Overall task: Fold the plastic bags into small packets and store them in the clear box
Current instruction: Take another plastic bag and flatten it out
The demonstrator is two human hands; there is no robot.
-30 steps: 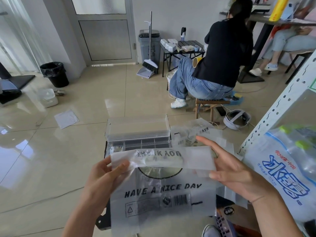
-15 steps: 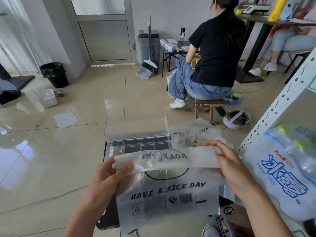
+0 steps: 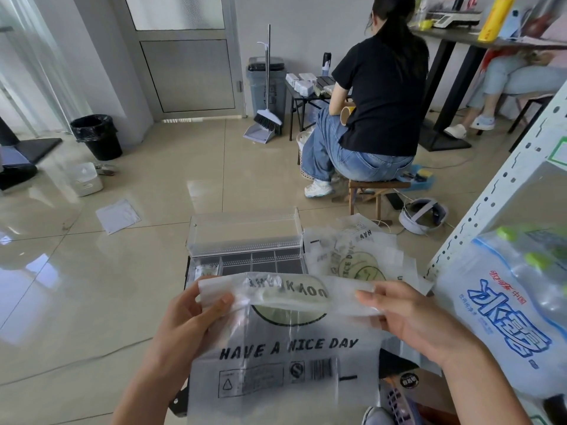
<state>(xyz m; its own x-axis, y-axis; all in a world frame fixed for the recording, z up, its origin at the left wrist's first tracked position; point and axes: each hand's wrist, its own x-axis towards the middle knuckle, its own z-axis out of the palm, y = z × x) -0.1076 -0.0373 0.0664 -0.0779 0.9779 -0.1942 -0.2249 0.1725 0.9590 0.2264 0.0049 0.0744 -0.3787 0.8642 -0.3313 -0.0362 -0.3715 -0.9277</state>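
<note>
Glossy beige floor tiles fill the head view, with a person [image 3: 377, 102] seated on a stool well beyond the fingers, back turned.

Both hands hold one bag [image 3: 288, 363] up just in front of the camera. The left hand [image 3: 190, 323] has its fingers [image 3: 221, 302] clamped on the left end of the bag's top edge. That edge is turned down into a narrow band, and the right hand [image 3: 411, 320] pinches its other end between its fingers [image 3: 368, 297]. Below the band the bag hangs loose and flat, its print fully showing, so I judge this to be only the first fold of several.

Just past the fingers the box [image 3: 245, 250] stands with its lid up. Its leftmost compartment seems to hold one packet [image 3: 205, 269], and the others look dark and unfilled. Beyond the right fingers lies a pile [image 3: 352, 256] of unfolded bags. Most of the job is therefore left: finish this packet, stow it, then work through the pile.

To the right of the fingers a pack of water bottles [image 3: 506, 302] sits close against a white rack [image 3: 506, 179], crowding that elbow. A headset [image 3: 423, 216] and a sheet [image 3: 118, 216] lie on the floor, well apart from the work. Nothing blocks the way to the box.
</note>
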